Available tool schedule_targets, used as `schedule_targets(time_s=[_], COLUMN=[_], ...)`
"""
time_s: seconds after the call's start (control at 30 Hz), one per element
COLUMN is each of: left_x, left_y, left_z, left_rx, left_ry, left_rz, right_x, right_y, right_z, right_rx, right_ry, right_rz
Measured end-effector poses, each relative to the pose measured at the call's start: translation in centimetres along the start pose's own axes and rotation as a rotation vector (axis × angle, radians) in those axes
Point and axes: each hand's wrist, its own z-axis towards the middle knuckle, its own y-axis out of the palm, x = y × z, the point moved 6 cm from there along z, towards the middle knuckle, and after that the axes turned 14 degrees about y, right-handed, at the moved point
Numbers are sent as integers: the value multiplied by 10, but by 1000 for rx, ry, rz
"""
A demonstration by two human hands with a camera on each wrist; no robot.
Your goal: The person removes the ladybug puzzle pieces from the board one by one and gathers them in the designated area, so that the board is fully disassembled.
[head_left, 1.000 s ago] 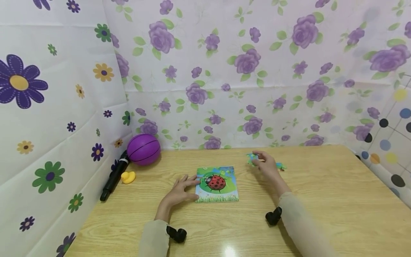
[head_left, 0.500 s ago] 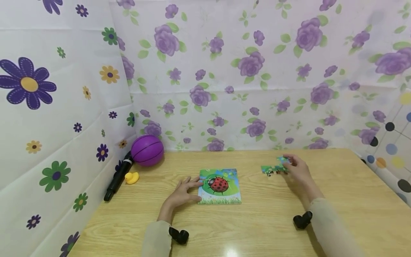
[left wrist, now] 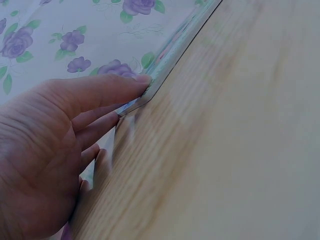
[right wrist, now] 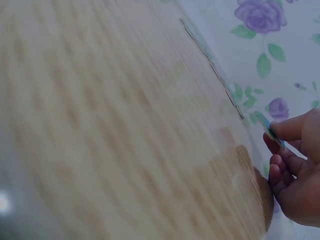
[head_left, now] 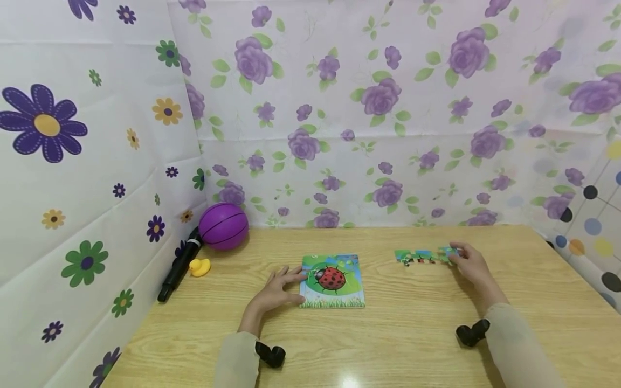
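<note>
**Two hands out, one puzzle piece in the pinch!**

Straight to the right hand (head_left: pixel 474 264): clamped, thumb against fingertips, on a small green-and-blue puzzle piece (head_left: pixel 446 253), right at the right-hand end of a short row of pieces (head_left: pixel 423 254). Touching that row or just apart? Impossible to tell from here. Across to the left hand (head_left: pixel 274 295): loosely spread, thumb and fingers apart, touching the left edge of the ladybug board (head_left: pixel 332 280), flat on the wooden surface (head_left: pixel 388 323), well left of the row.

On to the feel of it! Probably very light, thin and stiff, maybe a touch slick on the printed face, and likely weakest at any knobs. Best taken by opposite edges, thumb facing fingertip. As for the board, likely light and rigid too, quick to slide, so best steadied along an edge.

Now the count! One board, one piece in the pinch, one row, perhaps two pieces long but too small to number for sure. Two black wrist cameras (head_left: pixel 270 354), one per arm. Farther out, at the far left: one purple ball (head_left: pixel 223 226), one yellow duck (head_left: pixel 199 267) just in front, one black rod (head_left: pixel 179 271) beside both. Behind it all, one rose-print cloth (head_left: pixel 359 121).
</note>
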Motion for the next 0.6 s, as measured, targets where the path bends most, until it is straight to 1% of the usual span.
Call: schedule_targets(time_s=[0.27, 0.6], left_x=[-1, -2], left_y=[0, 0], left_z=[1, 1], left_rx=[-9, -1], left_ry=[-5, -3], left_rz=[4, -1], right_x=[7, 1], right_y=[3, 5], right_z=[2, 3], right_rx=[-45, -5], right_ry=[23, 6], right_rz=[-36, -91])
